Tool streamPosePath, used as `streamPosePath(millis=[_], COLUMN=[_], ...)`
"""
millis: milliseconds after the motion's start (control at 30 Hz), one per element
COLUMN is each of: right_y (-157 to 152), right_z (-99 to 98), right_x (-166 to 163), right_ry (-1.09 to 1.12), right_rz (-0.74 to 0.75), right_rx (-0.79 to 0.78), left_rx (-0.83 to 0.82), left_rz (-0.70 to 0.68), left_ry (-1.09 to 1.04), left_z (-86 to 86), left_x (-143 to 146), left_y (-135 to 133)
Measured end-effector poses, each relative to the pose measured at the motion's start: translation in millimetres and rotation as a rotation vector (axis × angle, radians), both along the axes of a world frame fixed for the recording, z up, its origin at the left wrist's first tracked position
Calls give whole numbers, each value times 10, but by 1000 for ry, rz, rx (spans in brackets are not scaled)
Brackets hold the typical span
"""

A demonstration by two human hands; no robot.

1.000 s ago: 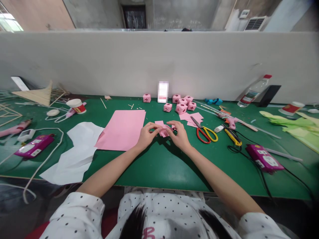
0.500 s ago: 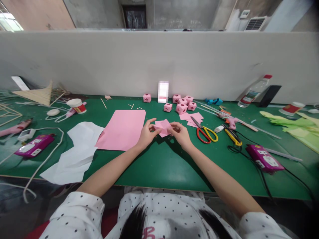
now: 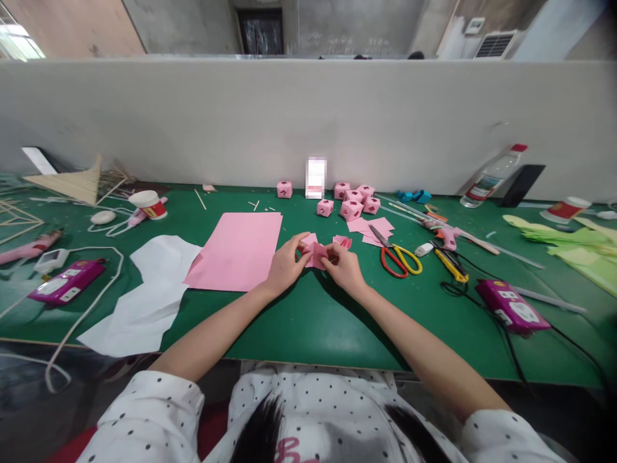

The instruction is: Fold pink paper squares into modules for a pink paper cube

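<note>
Both of my hands pinch a small folded pink paper piece (image 3: 315, 254) just above the green table (image 3: 308, 321). My left hand (image 3: 285, 265) grips its left side with closed fingers, and my right hand (image 3: 343, 266) grips its right side the same way. Another small folded pink piece (image 3: 343, 241) lies just beyond my right hand. A large pink sheet (image 3: 236, 249) lies flat to the left of my left hand. Several finished pink paper cubes (image 3: 351, 199) stand at the back, with loose pink squares (image 3: 373, 228) in front of them.
Red-and-yellow scissors (image 3: 398, 257), a yellow cutter (image 3: 450, 263) and a pink glue gun (image 3: 446, 235) lie to the right. Magenta power strips sit at the right (image 3: 511, 307) and at the left (image 3: 65, 283). White paper (image 3: 144, 296) lies at the left, a plastic bottle (image 3: 489, 177) at the back right.
The pink piece, which half a second ago was lifted and spread between my hands, is now lower and folded tighter. My hands have drawn closer together. A second folded piece now shows behind my right hand.
</note>
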State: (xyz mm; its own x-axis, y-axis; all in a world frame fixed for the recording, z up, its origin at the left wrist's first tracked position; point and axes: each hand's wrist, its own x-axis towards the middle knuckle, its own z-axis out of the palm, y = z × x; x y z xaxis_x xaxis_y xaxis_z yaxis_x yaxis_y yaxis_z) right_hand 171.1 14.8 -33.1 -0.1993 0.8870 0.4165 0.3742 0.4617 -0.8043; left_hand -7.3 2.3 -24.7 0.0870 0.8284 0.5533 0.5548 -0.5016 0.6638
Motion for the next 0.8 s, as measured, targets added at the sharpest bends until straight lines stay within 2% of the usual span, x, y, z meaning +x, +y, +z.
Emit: streamPosePath(millis=[200,433,633,800], right_y=[-24,-48,-58,-74], right_z=[13,71,59,41], right_x=[18,7,10,1], right_ry=[-121,-143,-184,-344], right_rz=[4,-56,-39,-59], right_rx=[76,51,86,138], left_rx=[80,60,171,168], left_rz=[-77,-134,-196,-185], left_ry=[68,48,126,157], left_z=[-26,27,44,38], left_x=[24,26,8,5], left_y=[-39,-50,-53,-70])
